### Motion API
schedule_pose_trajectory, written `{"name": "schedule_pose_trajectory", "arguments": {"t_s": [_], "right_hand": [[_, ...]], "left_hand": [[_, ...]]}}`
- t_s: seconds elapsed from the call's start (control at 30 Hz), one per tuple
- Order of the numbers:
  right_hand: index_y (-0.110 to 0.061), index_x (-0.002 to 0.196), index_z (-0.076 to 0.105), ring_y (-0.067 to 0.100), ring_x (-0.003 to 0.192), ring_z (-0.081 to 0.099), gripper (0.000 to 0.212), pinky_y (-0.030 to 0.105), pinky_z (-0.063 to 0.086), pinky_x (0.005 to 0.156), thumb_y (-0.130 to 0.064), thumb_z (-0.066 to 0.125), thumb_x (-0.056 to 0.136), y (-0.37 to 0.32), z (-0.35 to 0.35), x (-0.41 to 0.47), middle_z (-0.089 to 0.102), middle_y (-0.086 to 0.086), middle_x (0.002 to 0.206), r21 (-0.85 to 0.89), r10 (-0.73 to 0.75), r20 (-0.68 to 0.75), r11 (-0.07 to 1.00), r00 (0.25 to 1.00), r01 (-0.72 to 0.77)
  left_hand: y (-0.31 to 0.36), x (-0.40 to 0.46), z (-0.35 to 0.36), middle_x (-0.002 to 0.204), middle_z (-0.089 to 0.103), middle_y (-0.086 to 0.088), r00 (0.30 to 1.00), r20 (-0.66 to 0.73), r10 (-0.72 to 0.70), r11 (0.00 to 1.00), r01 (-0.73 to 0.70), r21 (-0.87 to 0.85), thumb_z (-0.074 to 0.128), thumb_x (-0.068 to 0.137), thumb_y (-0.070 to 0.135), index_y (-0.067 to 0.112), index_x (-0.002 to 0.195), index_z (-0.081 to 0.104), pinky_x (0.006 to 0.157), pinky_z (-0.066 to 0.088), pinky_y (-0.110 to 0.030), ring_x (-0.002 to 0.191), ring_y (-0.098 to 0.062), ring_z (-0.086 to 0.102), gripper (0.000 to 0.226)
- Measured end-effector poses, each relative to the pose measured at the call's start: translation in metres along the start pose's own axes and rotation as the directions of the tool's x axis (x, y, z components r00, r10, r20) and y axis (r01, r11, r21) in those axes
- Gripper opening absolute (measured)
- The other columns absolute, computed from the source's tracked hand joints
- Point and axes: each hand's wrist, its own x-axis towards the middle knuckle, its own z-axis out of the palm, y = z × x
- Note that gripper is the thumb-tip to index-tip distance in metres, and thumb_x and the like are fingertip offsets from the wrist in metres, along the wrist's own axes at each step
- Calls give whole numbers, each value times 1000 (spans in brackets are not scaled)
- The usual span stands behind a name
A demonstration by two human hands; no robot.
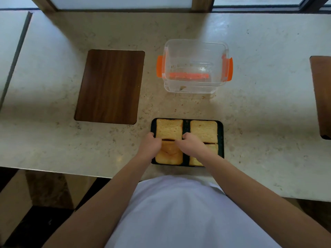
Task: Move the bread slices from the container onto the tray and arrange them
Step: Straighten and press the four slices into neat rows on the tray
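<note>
Pale speckled stone made the counter, with window frames along its far edge. Places below are given relative to the tray.

Far to the left of the tray and a little beyond it, a dark wooden board lay flat, with its long axis running away from the person. Directly beyond the tray stood the clear container with orange clips on its left and right sides. It held no slices, only some crumbs on the bottom. Its long axis ran left to right.

The tray was dark and rectangular, near the front edge of the counter, with its long side running left to right. Four bread slices lay in it, two by two, with a dark strip of tray between the left and right columns. The far-left slice and the far-right slice lay flat with their edges square to the tray. The near-left slice was bent, its far part pushed up into a fold. The near-right slice was mostly hidden under the arm.

The left hand gripped the left end of the near-left slice, fingers curled. The right hand pressed on its right end, also with fingers curled. Far to the right, a brown object was cut by the frame edge.
</note>
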Motion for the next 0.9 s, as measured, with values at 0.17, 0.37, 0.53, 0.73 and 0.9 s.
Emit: {"name": "schedule_pose_trajectory", "arguments": {"t_s": [0.17, 0.37, 0.53, 0.73, 0.9], "right_hand": [[-8, 136, 47, 15, 75, 59, 51, 26, 43, 52, -38, 53, 95, 1, 3, -1, 64, 5, 97, -14, -29, -15, 999, 999, 29], [-16, 111, 52, 15, 69, 53, 28, 27, 39, 52, -34, 54, 90, 4, -1, -3, 60, 3, 84, 33, -16, -5, 999, 1000, 17], [-18, 105, 47, 16, 73, 56, 24, 27, 42, 55, -35, 54, 90, 3, -1, -2, 64, 4, 92, 29, -4, -11, 1000, 1000, 5], [-9, 119, 54, 12, 66, 52, 40, 26, 37, 48, -38, 53, 92, 1, 3, -1, 59, 0, 85, -28, -4, -23, 1000, 1000, 4], [-11, 125, 52, 13, 70, 56, 42, 26, 39, 50, -37, 53, 92, 2, 3, 0, 64, 4, 91, -8, -23, -32, 1000, 999, 23]], "left_hand": [[-2, 5, 4, 72, 40, 6, 997, 15, 72, 997, -73, 39, 49, 88, 15, 22, 72, 42, 54, 29, -28, 60, -8, 37, 20], [3, 1, 6, 74, 39, 14, 994, 22, 109, 993, -110, 49, 51, 91, 21, 36, 71, 33, 57, 32, -22, 63, -1, 37, 31], [1, 3, 3, 79, 45, 14, 994, 31, 108, 992, -110, 63, 51, 91, 23, 26, 88, 45, 58, 36, -22, 67, -1, 43, 7], [-4, 2, 5, 81, 49, 12, 994, 5, 106, 994, -106, 30, 52, 92, 25, 11, 117, 56, 59, 38, -23, 69, -1, 46, 29], [0, -1, 3, 83, 55, 3, 990, 0, 142, 987, -142, 72, 52, 92, 24, 6, 118, 55, 56, 38, -26, 68, -6, 48, 32]]}}
